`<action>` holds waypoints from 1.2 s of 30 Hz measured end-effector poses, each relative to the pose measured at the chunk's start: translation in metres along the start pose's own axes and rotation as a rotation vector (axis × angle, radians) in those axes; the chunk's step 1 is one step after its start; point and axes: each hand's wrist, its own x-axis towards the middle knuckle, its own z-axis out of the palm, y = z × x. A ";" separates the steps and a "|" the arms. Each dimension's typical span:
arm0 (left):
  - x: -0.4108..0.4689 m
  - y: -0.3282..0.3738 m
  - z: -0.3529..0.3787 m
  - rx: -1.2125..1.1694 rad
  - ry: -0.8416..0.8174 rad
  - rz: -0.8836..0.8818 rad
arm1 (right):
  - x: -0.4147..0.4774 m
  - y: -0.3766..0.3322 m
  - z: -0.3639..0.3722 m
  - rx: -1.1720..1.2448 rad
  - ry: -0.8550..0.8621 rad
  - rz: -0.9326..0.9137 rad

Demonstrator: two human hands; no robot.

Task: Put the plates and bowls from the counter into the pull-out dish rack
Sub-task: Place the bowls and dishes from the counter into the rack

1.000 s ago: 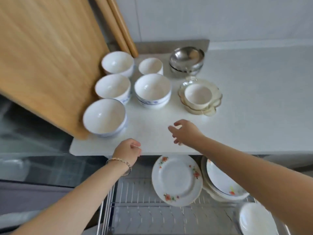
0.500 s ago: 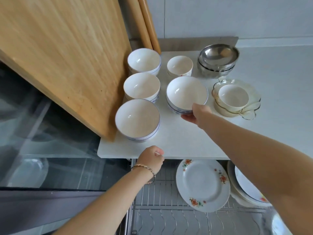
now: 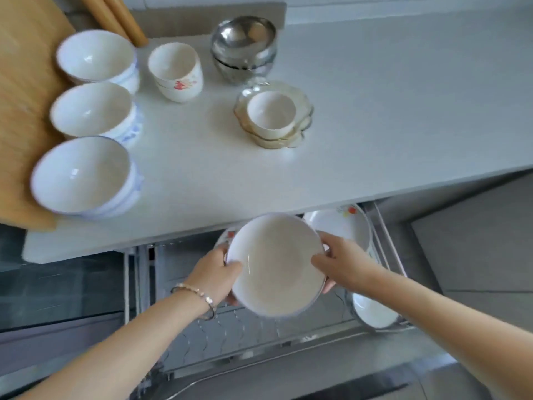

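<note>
A white bowl [image 3: 277, 264] with a blue rim hangs over the pull-out dish rack [image 3: 230, 333], just in front of the counter edge. My left hand [image 3: 215, 277] grips its left side and my right hand [image 3: 341, 262] grips its right side. Three stacks of white bowls [image 3: 83, 174] stand along the counter's left. Behind them are small white cups [image 3: 176, 70], stacked steel bowls [image 3: 245, 47] and a small bowl in glass dishes [image 3: 274, 115]. Floral plates [image 3: 343, 223] lean in the rack behind the held bowl, and another white dish [image 3: 372, 313] lies at its right.
A wooden cutting board [image 3: 23, 90] leans over the counter's left edge, touching the bowl stacks. Two wooden rolling pins [image 3: 121, 18] stand at the back wall. The white counter [image 3: 403, 111] stretches to the right. A dark glass panel [image 3: 57, 287] lies left of the rack.
My right hand lifted the bowl from the counter's middle and brought it down over the rack. My left hand came up from the rack edge and took its left side. The view tilted down.
</note>
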 end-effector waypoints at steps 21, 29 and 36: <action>0.117 0.021 0.336 0.162 -0.174 -0.413 | 0.068 0.276 -0.057 -0.380 0.008 0.506; 0.123 0.023 0.350 0.154 -0.142 -0.432 | 0.078 0.284 -0.056 -0.758 -0.098 0.455; 0.121 0.025 0.345 -0.137 -0.279 -0.428 | 0.094 0.283 -0.057 -0.847 -0.023 0.149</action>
